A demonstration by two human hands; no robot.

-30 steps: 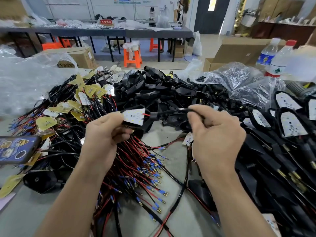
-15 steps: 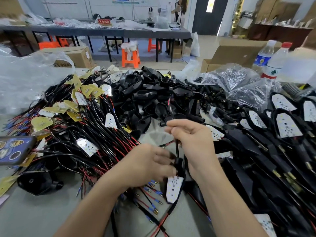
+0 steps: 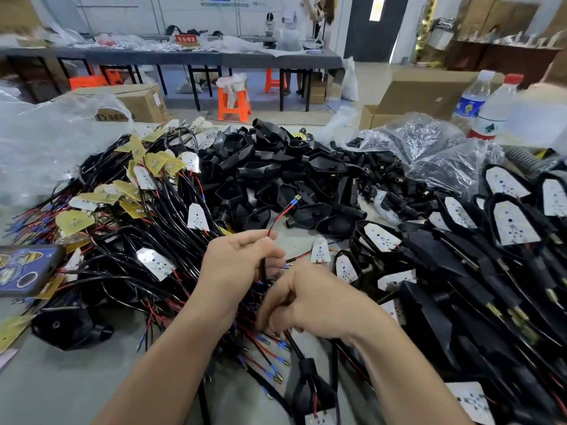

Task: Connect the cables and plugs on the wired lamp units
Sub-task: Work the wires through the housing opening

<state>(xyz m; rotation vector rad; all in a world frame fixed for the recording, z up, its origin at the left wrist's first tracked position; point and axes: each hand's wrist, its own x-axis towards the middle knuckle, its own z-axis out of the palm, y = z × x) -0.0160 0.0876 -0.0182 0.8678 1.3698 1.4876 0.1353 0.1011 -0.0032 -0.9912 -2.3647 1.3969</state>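
My left hand (image 3: 237, 265) grips a black cable (image 3: 263, 269) that hangs down from its fingers. Out of the top of that cable rise red and black leads ending in blue-and-brass plugs (image 3: 296, 198). My right hand (image 3: 310, 300) is curled lower down, gripping the same cable just above a black sleeve (image 3: 306, 368). Below the sleeve hangs a white LED board (image 3: 320, 418) at the bottom edge. Loose red wires with blue plugs (image 3: 274, 368) lie under both hands.
A tangle of wired LED boards (image 3: 153, 216) fills the left. Empty black lamp housings (image 3: 276, 179) are heaped in the middle. Housings fitted with boards (image 3: 506, 240) cover the right. A phone (image 3: 24, 268) lies at the left edge; bottles (image 3: 491, 108) stand far right.
My left hand rose and now holds the upper cable with its plugs pointing up. My right hand dropped down along the cable. The LED board sank to the bottom edge of view.
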